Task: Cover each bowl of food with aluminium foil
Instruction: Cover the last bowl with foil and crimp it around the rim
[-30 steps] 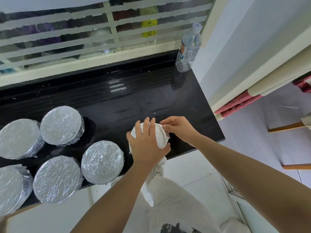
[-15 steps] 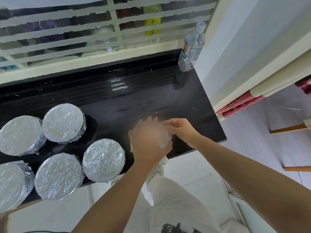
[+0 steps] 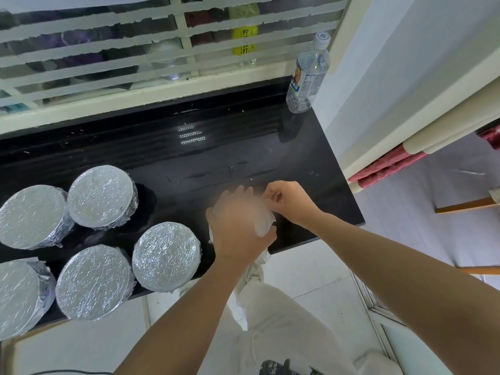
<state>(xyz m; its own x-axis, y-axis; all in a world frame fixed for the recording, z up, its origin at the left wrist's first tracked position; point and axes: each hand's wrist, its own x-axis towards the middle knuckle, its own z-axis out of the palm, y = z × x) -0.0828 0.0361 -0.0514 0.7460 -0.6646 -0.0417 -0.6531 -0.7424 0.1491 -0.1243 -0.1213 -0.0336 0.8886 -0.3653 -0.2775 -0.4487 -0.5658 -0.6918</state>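
The bowl (image 3: pixel 263 223) sits at the near edge of the counter (image 3: pixel 216 163), mostly hidden under the left hand (image 3: pixel 238 226), which lies over its top, probably to steady it; blur hides whether that hand presses flat or grips; the right hand (image 3: pixel 286 201), at the far rim, pinches the foil (image 3: pixel 264 257), apparently crimping it down; the foil looks crumpled and shiny, a loose tail hanging past the counter edge; leftward, five covered bowls (image 3: pixel 166 255) stand grouped, tops taut; a water bottle (image 3: pixel 307 74) stands at the far corner.

Five covered bowls (image 3: pixel 166 255) cluster at the counter's (image 3: pixel 216 158) left; a bottle (image 3: pixel 307 77) stands back right.
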